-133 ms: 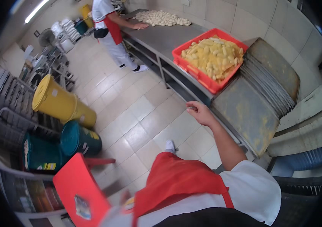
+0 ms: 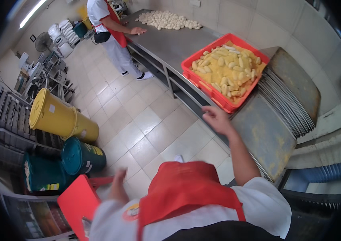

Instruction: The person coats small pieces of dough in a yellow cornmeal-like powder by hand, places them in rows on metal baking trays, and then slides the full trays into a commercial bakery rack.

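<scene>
My right hand reaches out near the lower edge of a red crate, fingers loosely apart and holding nothing. The crate holds several pale oblong dough pieces with yellow crumbs, on a steel table. Beside it lie stacked worn metal trays. My left hand is low at my left, blurred, near a red plastic stool; its grip is unclear.
A co-worker in a red apron rests a hand on the table near many small dough balls. At left stand yellow bins, teal drums and metal racks. Tiled floor lies between.
My left hand has risen into clearer view above the stool. My right hand has shifted slightly right, nearer the crate. The view has shifted slightly.
</scene>
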`<move>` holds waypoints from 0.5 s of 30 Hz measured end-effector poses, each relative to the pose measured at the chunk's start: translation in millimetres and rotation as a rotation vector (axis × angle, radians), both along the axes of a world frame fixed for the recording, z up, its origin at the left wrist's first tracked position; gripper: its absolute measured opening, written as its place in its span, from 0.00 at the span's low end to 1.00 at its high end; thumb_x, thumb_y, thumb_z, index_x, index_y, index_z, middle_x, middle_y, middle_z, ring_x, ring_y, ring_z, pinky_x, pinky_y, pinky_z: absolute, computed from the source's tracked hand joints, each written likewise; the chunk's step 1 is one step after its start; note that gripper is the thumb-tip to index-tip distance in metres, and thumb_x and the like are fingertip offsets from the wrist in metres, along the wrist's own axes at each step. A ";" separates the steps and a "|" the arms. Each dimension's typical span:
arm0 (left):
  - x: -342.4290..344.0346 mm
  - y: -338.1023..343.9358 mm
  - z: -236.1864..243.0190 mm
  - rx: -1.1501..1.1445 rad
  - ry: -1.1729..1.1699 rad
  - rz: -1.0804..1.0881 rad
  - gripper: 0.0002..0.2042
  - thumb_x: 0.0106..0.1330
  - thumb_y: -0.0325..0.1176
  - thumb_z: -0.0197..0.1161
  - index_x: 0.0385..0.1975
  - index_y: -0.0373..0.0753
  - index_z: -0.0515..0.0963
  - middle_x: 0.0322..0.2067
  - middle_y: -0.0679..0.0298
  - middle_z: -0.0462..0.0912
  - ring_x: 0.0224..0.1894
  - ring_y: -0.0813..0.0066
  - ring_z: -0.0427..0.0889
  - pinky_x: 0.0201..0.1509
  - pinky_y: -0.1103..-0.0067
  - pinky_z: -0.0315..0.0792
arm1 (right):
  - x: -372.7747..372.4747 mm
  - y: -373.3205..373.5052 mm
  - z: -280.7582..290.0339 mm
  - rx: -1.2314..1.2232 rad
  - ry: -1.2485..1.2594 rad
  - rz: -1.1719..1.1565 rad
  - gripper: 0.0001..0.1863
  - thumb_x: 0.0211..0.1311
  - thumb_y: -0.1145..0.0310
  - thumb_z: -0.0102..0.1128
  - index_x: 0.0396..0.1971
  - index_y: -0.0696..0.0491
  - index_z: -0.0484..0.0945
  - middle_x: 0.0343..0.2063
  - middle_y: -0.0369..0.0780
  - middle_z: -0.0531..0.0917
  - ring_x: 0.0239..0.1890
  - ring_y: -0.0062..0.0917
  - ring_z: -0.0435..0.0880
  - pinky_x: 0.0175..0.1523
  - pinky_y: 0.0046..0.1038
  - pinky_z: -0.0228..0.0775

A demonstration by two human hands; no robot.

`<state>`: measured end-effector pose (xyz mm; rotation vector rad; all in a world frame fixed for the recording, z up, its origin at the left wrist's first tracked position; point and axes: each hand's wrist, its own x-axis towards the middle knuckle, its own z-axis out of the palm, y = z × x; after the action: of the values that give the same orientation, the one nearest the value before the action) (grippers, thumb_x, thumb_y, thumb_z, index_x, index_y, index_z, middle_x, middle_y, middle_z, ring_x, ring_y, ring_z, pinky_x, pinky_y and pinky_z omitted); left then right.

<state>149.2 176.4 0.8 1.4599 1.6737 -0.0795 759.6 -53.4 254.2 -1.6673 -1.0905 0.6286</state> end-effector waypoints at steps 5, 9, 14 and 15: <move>349.6 224.7 180.5 0.446 -0.362 -0.401 0.29 0.72 0.50 0.65 0.64 0.32 0.77 0.58 0.44 0.84 0.62 0.54 0.82 0.65 0.68 0.74 | 104.9 7.8 -8.9 0.113 0.119 -0.403 0.19 0.72 0.70 0.66 0.59 0.58 0.80 0.50 0.41 0.87 0.48 0.24 0.86 0.55 0.26 0.79; 565.6 239.1 281.5 0.455 -0.692 -0.794 0.27 0.73 0.41 0.67 0.66 0.33 0.73 0.61 0.48 0.81 0.59 0.59 0.84 0.62 0.67 0.77 | 177.6 28.5 -30.6 0.069 0.169 -0.687 0.16 0.72 0.70 0.66 0.56 0.58 0.82 0.48 0.40 0.87 0.49 0.22 0.86 0.56 0.26 0.78; 721.2 205.2 286.3 0.672 -0.534 -1.206 0.21 0.70 0.38 0.68 0.58 0.34 0.78 0.49 0.50 0.87 0.48 0.56 0.88 0.49 0.67 0.81 | 253.7 130.7 -24.0 0.137 0.088 -0.772 0.15 0.73 0.68 0.65 0.53 0.59 0.81 0.43 0.40 0.87 0.45 0.22 0.86 0.51 0.26 0.78; 741.1 209.4 278.0 0.719 -0.541 -1.252 0.20 0.69 0.38 0.68 0.57 0.34 0.79 0.48 0.49 0.87 0.47 0.54 0.88 0.48 0.66 0.81 | 260.3 157.5 -18.0 0.117 0.074 -0.786 0.16 0.71 0.67 0.67 0.53 0.59 0.81 0.46 0.43 0.88 0.45 0.28 0.88 0.52 0.30 0.80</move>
<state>890.3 385.7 278.8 2.5719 0.1429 0.2401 1019.9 104.1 236.2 -1.7735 -0.3423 0.1075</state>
